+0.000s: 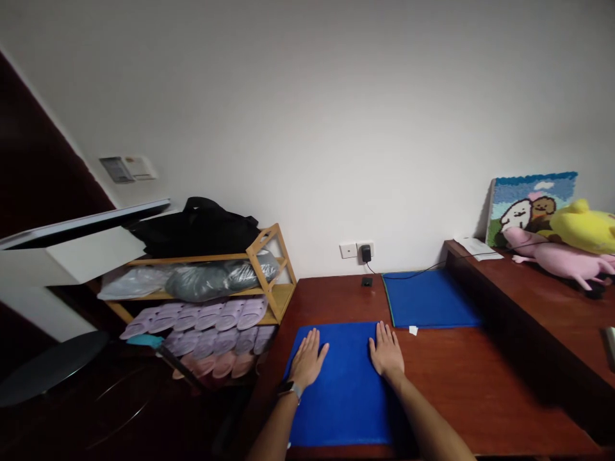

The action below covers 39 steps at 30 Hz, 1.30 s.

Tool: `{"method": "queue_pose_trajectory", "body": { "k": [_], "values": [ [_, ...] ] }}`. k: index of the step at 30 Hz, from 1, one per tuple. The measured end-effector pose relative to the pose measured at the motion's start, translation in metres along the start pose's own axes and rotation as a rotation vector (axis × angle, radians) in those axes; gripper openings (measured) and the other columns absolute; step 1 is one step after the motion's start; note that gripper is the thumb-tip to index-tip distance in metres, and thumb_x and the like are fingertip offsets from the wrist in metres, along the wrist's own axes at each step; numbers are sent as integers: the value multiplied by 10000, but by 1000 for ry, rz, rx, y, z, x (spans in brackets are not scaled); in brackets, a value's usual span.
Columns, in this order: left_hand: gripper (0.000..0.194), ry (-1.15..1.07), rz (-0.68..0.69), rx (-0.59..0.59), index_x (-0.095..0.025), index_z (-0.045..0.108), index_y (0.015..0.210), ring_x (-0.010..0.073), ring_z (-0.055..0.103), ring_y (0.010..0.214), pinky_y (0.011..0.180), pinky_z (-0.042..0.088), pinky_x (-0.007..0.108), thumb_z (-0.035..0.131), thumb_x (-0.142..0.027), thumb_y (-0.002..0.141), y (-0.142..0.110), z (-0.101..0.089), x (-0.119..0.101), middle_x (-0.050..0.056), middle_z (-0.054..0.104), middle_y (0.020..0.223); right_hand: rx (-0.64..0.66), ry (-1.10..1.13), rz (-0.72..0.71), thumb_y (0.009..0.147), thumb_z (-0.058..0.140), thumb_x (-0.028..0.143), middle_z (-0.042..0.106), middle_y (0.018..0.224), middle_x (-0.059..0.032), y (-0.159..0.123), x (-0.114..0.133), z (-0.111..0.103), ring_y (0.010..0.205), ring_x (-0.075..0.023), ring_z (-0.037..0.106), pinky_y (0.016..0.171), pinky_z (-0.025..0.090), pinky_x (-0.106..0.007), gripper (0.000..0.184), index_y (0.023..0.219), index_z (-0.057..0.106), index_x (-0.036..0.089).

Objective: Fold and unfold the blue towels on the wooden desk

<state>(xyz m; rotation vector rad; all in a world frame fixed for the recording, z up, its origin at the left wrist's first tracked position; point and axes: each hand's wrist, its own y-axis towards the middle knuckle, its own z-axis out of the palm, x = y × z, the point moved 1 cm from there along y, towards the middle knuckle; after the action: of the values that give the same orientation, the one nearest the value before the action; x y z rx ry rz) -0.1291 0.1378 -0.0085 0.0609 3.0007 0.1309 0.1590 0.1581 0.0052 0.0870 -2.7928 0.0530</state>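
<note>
Pale wall (312, 128) seen across the whole far side. Below it, a reddish-brown tabletop (331, 298), its right side bounded by a raised brown section (533, 301). To the left, a wooden rack (283, 301) is set beside the table, topped by a black bag (202, 227); plastic-wrapped bundles (196, 282) are held on the shelf beneath, lavender slippers (206, 317) lower down.

Near blue cloth (343, 410) is spread flat on the near left part of the tabletop. Plain, bright blue, roughly rectangular; the surface looks smooth. Its left and right edges are partly covered by the hands and forearms. Far blue cloth (430, 298) is laid to the far right, next to the raised section; its far edge is crossed by a black cord (423, 271).

On the raised section a dog picture (523, 202) is leaned against the wall, partly hidden by a yellow plush toy (589, 224) and a pink plush toy (557, 256).

Left hand (308, 360) and right hand (387, 351) are placed palm down, well apart, fingers extended, on the near cloth's far portion; nothing is gripped. A watch (290, 388) is worn on the left wrist.

Smallest: black plug (366, 253) seated in the wall; white scrap (413, 331) by the far cloth's near edge.
</note>
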Motion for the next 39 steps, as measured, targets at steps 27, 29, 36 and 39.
{"method": "queue_pose_trajectory", "body": {
  "k": [27, 29, 36, 39],
  "values": [
    [706, -72, 335, 22, -176, 197, 1672, 248, 232, 1605, 1313, 271, 495, 192, -561, 1079, -36, 10, -120, 100, 254, 1729, -13, 14, -22, 1035, 232, 392, 175, 1736, -97, 1, 0, 1, 1619, -240, 126, 1313, 91, -424, 704, 1652, 208, 53],
    [697, -82, 341, 34, -199, 173, 1676, 248, 232, 1604, 1312, 277, 496, 194, -557, 1079, -40, 20, -135, 94, 243, 1730, -22, 25, -33, 1029, 247, 391, 186, 1732, -96, 2, -1, 3, 1616, -243, 141, 1313, 100, -428, 705, 1651, 227, 58],
    [744, -8, -14, -31, -152, 266, 1658, 269, 262, 1591, 1304, 286, 502, 215, -596, 1064, -63, 4, -30, 124, 298, 1713, -20, 21, -21, 1036, 219, 414, 170, 1736, -93, 3, -1, 5, 1619, -244, 129, 1319, 93, -429, 718, 1648, 206, 39],
    [752, 21, -98, -58, -145, 285, 1651, 280, 287, 1582, 1295, 299, 514, 242, -601, 1055, -73, -2, 13, 131, 315, 1705, -20, 23, -18, 1040, 219, 424, 175, 1738, -93, 2, -3, 7, 1619, -240, 128, 1318, 92, -430, 717, 1652, 204, 51]
  ]
}}
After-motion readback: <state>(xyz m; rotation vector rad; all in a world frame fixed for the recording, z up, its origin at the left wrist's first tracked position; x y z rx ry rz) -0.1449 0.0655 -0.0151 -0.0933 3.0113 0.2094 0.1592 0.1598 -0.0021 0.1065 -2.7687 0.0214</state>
